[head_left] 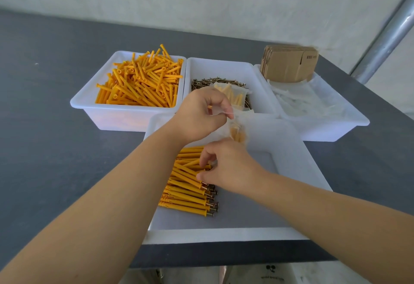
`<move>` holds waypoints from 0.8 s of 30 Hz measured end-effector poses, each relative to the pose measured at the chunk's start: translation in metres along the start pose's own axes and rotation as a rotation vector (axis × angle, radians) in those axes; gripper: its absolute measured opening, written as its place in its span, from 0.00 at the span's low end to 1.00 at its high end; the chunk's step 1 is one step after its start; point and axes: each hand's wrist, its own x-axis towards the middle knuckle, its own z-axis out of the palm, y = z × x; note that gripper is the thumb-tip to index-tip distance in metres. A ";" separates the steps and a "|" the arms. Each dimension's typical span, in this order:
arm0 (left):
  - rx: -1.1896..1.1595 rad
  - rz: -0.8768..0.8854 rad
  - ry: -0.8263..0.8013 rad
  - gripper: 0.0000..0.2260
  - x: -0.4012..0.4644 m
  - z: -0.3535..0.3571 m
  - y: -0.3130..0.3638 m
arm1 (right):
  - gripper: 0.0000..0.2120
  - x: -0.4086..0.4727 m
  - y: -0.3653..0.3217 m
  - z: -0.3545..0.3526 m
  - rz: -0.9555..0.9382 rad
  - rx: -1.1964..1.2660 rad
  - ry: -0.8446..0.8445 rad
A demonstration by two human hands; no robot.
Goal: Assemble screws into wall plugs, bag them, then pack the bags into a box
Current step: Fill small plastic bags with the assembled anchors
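Plugs point(188, 185) could spill: my left hand point(199, 115) merely pinches the clear bag point(233, 126), right-hand fingers point(205, 157) curled around some.

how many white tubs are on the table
4: far-left tub of loose plugs, middle tub of screws, far-right tub with bags and flat cartons, near tub under the hands.

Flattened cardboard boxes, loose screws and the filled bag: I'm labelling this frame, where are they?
Flattened cardboard boxes point(290, 64): head view, front face of the stack.
Loose screws point(201, 82): head view, pile's left part.
Filled bag point(231, 96): head view, bag's middle.
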 end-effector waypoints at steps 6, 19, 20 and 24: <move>-0.007 -0.017 0.001 0.11 -0.001 0.001 0.001 | 0.12 -0.003 -0.002 0.004 -0.055 -0.171 -0.071; -0.005 -0.012 -0.006 0.12 -0.003 0.002 0.001 | 0.06 -0.007 -0.013 0.003 -0.149 -0.490 -0.068; -0.004 -0.011 -0.006 0.12 -0.003 0.002 0.001 | 0.07 -0.007 -0.013 0.003 -0.161 -0.503 -0.077; -0.015 -0.001 0.000 0.14 -0.003 0.003 0.002 | 0.07 -0.005 -0.007 -0.002 -0.185 -0.456 -0.041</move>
